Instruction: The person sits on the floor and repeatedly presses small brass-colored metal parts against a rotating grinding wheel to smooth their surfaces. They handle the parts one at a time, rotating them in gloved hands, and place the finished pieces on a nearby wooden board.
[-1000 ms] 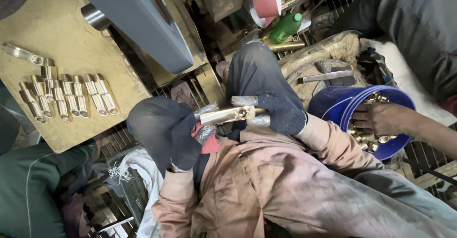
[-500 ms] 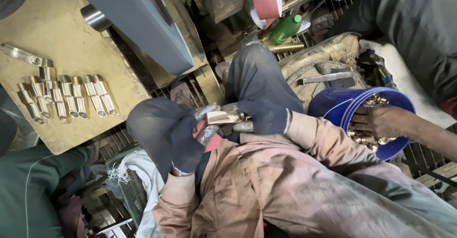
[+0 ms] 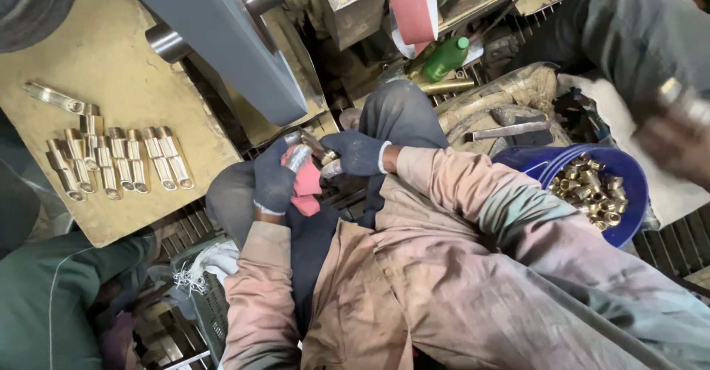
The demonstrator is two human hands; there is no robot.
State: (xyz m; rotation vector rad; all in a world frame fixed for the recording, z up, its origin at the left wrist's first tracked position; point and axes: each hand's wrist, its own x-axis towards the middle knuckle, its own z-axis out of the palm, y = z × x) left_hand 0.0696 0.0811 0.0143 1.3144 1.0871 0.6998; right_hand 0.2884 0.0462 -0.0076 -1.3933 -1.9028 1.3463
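My left hand [image 3: 272,182], in a dark glove, grips a pink-red cloth [image 3: 306,185] and the lower end of a shiny brass fitting [image 3: 318,149]. My right hand [image 3: 356,153], also gloved, pinches the same fitting from the right. Both hands meet over my lap, close to the base of a grey machine arm [image 3: 222,44]. A row of several finished brass fittings [image 3: 118,164] lies on a tan board [image 3: 111,52] to my left.
A blue bucket [image 3: 633,192] holding several small brass pieces [image 3: 592,191] stands at my right. Another person's blurred hand [image 3: 679,135] hovers above it with a brass piece. A green bottle [image 3: 445,58] and a red sanding belt [image 3: 411,4] are ahead. A metal grate lies underfoot.
Both my hands moved left and forward with the brass fitting, toward the machine arm. The other person's hand lifted out of the blue bucket with a piece.
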